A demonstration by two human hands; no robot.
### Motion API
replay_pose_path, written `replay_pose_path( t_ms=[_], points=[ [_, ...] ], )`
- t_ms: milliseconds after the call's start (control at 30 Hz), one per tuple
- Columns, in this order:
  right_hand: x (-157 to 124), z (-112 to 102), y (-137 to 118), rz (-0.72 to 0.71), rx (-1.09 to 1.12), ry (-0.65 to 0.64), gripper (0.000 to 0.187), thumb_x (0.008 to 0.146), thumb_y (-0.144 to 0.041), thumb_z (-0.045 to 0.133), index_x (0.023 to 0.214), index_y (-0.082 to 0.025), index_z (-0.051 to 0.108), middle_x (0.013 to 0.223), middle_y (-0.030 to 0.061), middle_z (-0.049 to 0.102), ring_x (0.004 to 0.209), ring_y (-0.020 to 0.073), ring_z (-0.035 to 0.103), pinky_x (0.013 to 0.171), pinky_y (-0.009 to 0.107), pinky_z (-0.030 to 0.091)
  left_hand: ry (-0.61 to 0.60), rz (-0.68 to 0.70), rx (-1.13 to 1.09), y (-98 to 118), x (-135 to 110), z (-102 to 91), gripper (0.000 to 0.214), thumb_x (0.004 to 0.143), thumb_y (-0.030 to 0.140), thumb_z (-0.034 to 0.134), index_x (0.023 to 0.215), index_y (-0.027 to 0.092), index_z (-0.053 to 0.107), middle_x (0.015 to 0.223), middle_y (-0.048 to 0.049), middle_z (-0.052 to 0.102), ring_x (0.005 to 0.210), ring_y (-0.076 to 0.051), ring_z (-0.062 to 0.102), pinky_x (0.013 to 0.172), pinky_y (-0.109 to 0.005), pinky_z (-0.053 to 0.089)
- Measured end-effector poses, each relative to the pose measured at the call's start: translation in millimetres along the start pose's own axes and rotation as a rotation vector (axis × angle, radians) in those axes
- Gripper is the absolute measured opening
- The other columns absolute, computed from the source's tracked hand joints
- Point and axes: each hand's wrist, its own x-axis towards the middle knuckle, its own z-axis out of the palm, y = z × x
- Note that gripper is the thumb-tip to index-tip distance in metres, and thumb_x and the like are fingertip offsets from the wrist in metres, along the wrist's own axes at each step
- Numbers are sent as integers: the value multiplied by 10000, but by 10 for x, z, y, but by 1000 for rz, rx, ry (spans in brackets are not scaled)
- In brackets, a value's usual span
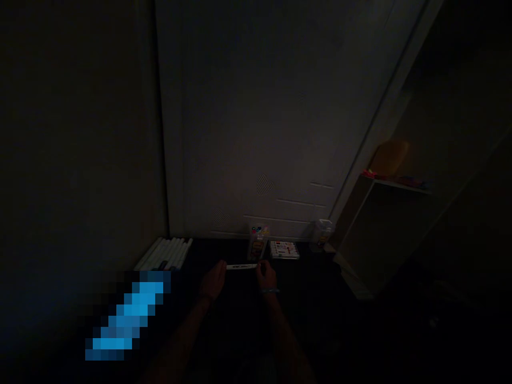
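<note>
The scene is very dark. Both my arms reach forward over a dark surface. My left hand (214, 278) and my right hand (266, 274) hold the two ends of a thin white stick-like object (242, 266) that lies level between them. Each hand pinches an end with its fingers closed. A light band sits on my right wrist.
A row of white tubes (168, 253) lies at the back left by the wall. Behind the hands stand a small printed packet (257, 242), a flat printed box (284, 249) and a clear container (322, 232). A shelf unit (372, 224) stands to the right, a blurred blue patch (128, 314) lower left.
</note>
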Motion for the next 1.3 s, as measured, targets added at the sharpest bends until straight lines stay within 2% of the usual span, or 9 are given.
replay_pose_path(
  t_ms=[100, 233, 600, 900, 1300],
  points=[
    [6, 4, 24, -16, -9, -3, 236, 810, -283, 358, 895, -213, 567, 767, 9, 621, 689, 128, 563, 627, 211, 404, 1, -34, 8, 22, -17, -13, 304, 862, 356, 255, 960, 225, 511, 1013, -41, 603, 957, -156, 548, 799, -253, 372],
    [4, 4, 26, -14, -1, 1, 237, 811, -255, 348, 896, -211, 565, 802, 11, 623, 718, 127, 564, 650, 210, 402, -10, 9, 18, 35, -26, -32, 324, 862, 363, 240, 954, 227, 519, 1019, -38, 604, 938, -153, 556, 780, -248, 384],
    [-4, -30, -27, -3, 5, 6, 248, 817, -361, 374, 883, -219, 566, 754, 0, 616, 676, 120, 555, 609, 197, 400, 10, -15, 60, -77, 35, 76, 395, 869, 379, 211, 1094, 196, 479, 1198, -64, 521, 1094, -157, 479, 889, -253, 349],
    [8, 5, 24, -7, -18, 13, 233, 809, -333, 378, 897, -223, 564, 765, 0, 617, 681, 126, 556, 602, 199, 400, 0, -17, 35, -62, 29, 54, 371, 871, 365, 220, 1088, 208, 476, 1172, -58, 536, 1074, -158, 492, 895, -256, 338],
    [3, -18, -26, 0, 3, 8, 245, 799, -356, 395, 886, -204, 566, 694, -8, 595, 609, 115, 531, 567, 200, 388, 7, -8, 67, 28, -4, -11, 342, 862, 374, 239, 968, 210, 519, 1009, -49, 610, 943, -156, 556, 779, -237, 373]
  ],
)
